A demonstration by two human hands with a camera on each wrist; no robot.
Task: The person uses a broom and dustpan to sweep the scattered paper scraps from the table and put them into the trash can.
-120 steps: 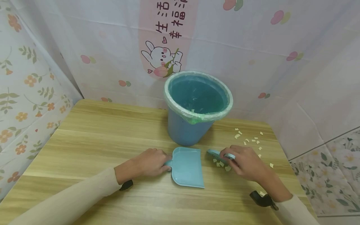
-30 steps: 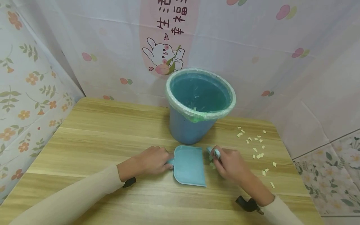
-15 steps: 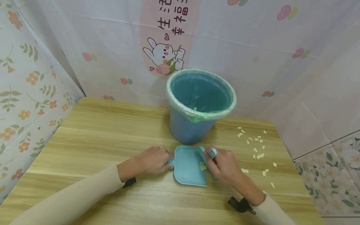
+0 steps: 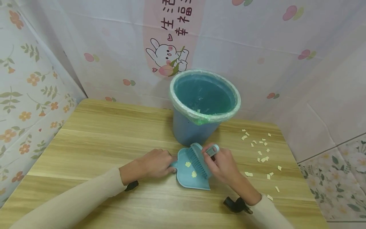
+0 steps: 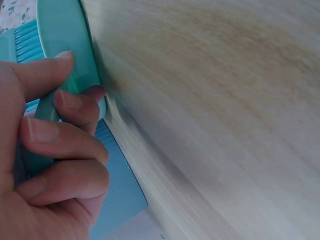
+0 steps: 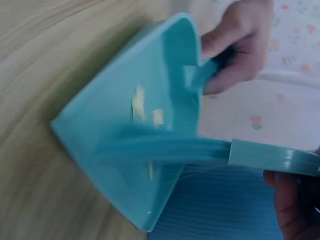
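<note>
A light blue dustpan (image 4: 186, 178) lies on the table, its mouth toward the right. My left hand (image 4: 155, 163) grips its handle; in the left wrist view the fingers curl round that handle. My right hand (image 4: 224, 163) holds a blue hand brush (image 4: 199, 160) by its handle, with the bristles down inside the pan. A few pale yellow paper scraps (image 4: 194, 174) lie in the pan to the left of the bristles. In the right wrist view the brush (image 6: 170, 149) crosses the pan (image 6: 125, 70), with scraps (image 6: 138, 104) on either side of it.
Behind the dustpan stands a blue bin (image 4: 188, 130) with a clear liner over its rim. Several more paper scraps (image 4: 261, 159) are scattered on the wooden table (image 4: 114, 133) to the right. Patterned cloth (image 4: 114, 47) hangs behind and at the left.
My right hand has moved left, carrying the brush from the table beside the pan over its lip and inside. Scraps have slid deeper into the pan. My left hand stays put.
</note>
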